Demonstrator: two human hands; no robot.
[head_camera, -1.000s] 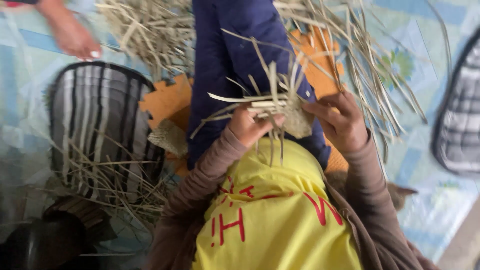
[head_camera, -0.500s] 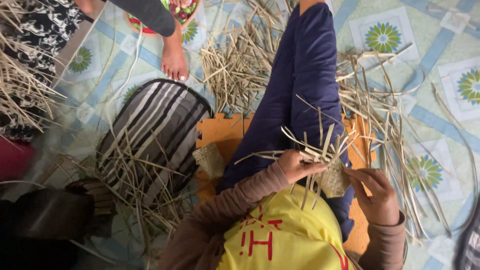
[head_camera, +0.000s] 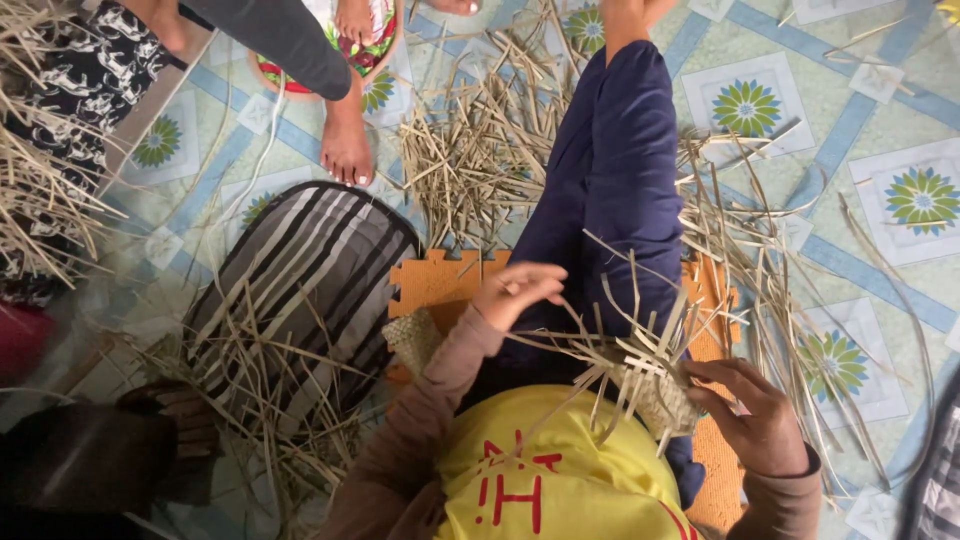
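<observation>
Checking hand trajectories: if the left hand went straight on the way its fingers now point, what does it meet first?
The left hand is raised with fingers pointing toward image right. Straight on, it would most likely meet the loose straw strips sticking up from the woven piece, over the blue trouser leg. Depth is unclear, so it may pass above them.

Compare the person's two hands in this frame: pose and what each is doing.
The right hand grips the half-woven straw piece from the side; the left hand is lifted off it, fingers loosely curled, with no clear grip. The right sits lower, near the lap; the left is raised over the blue trouser leg. Both wear brown sleeves.
</observation>
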